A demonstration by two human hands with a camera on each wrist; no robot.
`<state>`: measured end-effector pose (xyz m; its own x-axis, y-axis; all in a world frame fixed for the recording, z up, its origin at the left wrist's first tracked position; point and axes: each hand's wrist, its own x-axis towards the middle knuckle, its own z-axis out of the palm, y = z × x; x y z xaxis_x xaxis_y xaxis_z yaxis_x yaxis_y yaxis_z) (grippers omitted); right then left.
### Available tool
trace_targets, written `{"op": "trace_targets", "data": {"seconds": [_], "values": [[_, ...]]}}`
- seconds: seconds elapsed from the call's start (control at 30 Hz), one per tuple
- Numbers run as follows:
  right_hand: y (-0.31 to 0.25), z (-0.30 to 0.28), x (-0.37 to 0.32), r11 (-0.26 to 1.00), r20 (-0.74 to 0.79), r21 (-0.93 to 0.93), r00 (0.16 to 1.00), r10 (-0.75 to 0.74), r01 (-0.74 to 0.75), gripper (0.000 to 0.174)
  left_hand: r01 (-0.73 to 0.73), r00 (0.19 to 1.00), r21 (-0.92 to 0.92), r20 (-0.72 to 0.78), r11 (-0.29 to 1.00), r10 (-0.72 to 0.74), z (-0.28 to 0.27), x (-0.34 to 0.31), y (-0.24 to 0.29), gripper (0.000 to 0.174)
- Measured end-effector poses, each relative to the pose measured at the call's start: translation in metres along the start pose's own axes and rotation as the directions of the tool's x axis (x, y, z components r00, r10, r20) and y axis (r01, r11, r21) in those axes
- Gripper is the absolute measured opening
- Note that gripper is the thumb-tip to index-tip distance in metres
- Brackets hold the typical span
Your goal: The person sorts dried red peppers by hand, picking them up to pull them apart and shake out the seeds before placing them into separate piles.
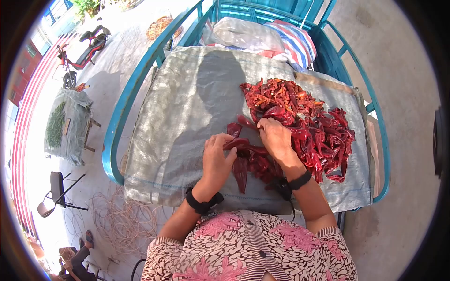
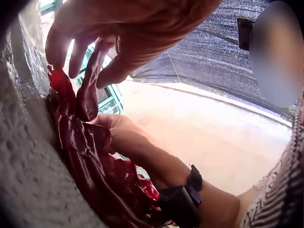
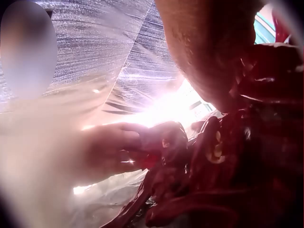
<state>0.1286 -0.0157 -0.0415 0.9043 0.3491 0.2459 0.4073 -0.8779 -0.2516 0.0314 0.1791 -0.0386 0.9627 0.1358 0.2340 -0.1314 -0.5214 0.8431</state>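
Pinched between the thumb and curled fingers of the left hand [image 1: 216, 158], a dark dried chili [image 1: 236, 144] is held just above the middle of the woven sack [image 1: 183, 117]. The right hand [image 1: 276, 138] is laid on the chili pile [image 1: 311, 126] heaped over the sack's right half, fingers bent down. Whether anything is gripped there cannot be told.

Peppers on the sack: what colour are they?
The peppers are deep red, glossy and wrinkled; the head view shows them best.
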Motion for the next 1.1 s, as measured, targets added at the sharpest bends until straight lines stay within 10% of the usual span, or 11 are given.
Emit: {"op": "trace_targets", "data": {"seconds": [0.23, 0.43, 0.63, 0.67, 0.9, 1.1], "values": [[0.003, 0.002, -0.008, 0.986, -0.089, -0.080, 0.984, -0.152, 0.145, 0.010, -0.195, 0.967, 0.236, -0.118, 0.952, 0.227, 0.010, 0.002, -0.002, 0.031], [-0.011, -0.018, -0.012, 0.980, -0.201, 0.193, 0.980, -0.002, 0.042, 0.015, -0.104, 0.994, 0.145, -0.021, 0.984, 0.108, 0.002, 0.005, 0.008, 0.033], [-0.040, -0.059, -0.038, 0.812, 0.188, 0.564, 0.934, -0.302, 0.149, 0.020, 0.227, 0.968, -0.308, 0.179, 0.924, -0.177, 0.000, 0.008, 0.023, 0.038], [-0.035, -0.058, -0.037, 0.740, 0.311, 0.671, 0.925, -0.218, -0.052, 0.019, 0.165, 0.981, -0.248, 0.141, 0.955, -0.133, 0.000, 0.008, 0.021, 0.038], [0.005, -0.014, 0.001, 0.999, -0.066, 0.027, 0.998, 0.021, -0.020, 0.030, -0.319, 0.944, 0.185, 0.151, 0.930, 0.294, -0.001, 0.011, 0.021, 0.040], [0.012, -0.006, 0.009, 0.993, -0.015, 0.084, 0.997, 0.079, -0.078, 0.019, -0.337, 0.938, 0.186, 0.151, 0.923, 0.312, -0.001, 0.002, 0.012, 0.039]]}}
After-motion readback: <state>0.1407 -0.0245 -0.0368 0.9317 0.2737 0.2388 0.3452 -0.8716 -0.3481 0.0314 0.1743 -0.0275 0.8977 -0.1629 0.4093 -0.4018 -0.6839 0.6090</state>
